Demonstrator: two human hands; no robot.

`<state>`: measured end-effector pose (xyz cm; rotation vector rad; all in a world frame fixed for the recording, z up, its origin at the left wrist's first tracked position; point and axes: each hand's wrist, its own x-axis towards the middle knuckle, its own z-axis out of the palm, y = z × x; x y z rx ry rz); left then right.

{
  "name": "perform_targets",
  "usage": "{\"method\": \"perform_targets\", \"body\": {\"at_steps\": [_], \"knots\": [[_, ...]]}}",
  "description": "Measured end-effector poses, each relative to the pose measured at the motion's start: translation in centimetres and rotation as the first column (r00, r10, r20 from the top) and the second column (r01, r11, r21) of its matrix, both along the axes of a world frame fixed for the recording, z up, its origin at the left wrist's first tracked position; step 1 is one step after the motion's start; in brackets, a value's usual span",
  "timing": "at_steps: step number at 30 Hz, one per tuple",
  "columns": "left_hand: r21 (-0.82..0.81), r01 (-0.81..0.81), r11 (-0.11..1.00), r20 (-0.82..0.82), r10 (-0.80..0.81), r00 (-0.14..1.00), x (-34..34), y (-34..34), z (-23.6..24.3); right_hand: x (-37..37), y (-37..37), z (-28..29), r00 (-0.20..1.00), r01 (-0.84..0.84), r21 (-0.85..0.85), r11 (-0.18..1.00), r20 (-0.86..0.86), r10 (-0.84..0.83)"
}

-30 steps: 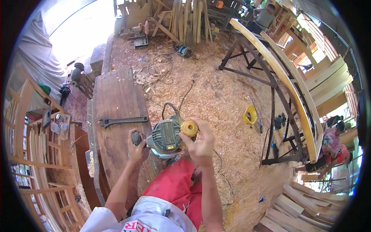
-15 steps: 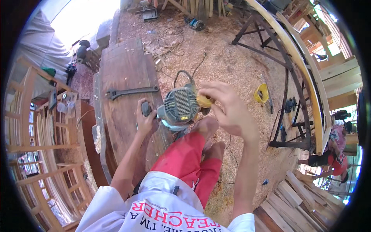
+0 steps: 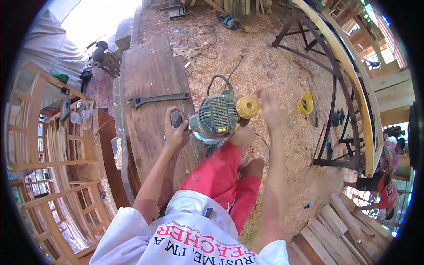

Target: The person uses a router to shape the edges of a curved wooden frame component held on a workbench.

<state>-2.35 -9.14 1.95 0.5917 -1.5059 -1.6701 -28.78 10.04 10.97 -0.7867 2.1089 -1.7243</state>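
My left hand (image 3: pixel 176 126) is closed on the side handle of a grey router (image 3: pixel 216 115), above my lap at the edge of a wooden workbench (image 3: pixel 148 68). The router has a yellow knob (image 3: pixel 247 107) on its right and a cord rising from its back. My right hand (image 3: pixel 269 106) is off the knob, just to its right, smeared by motion, so its finger posture is unclear. A large dark adjustable wrench (image 3: pixel 159 98) lies on the bench beyond my left hand.
Shavings cover the floor (image 3: pixel 282 75), with cords, a blue power tool (image 3: pixel 230 22) and a yellow container (image 3: pixel 305 103). A metal stand (image 3: pixel 335 73) carries long boards at right; two co-workers (image 3: pixel 384 190) are beyond. Timber piles (image 3: pixel 331 223) lie bottom right, wooden frames (image 3: pixel 57 207) left.
My right hand has let go of the yellow knob and moved right of it. The view has shifted, so router, bench and floor items appear higher and farther right.
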Motion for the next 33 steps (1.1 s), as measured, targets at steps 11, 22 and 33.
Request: {"method": "perform_targets", "body": {"at_steps": [11,22,33], "knots": [[0.556,0.45,0.699,0.019,-0.552,0.834,0.7,-7.3,-2.2,-2.2,2.1,-16.2,0.978,-0.189,0.279,0.941,0.145,0.153],[0.694,0.418,0.585,0.048,-0.618,0.785,-1.5,-7.4,-3.0,3.3,2.1,-13.0,0.968,0.029,0.084,0.996,0.246,-0.049],[0.735,0.375,0.564,0.102,-0.639,0.763,-5.1,-7.7,-3.0,3.2,2.9,-16.2,0.96,0.279,0.171,0.945,-0.068,-0.271]]}}
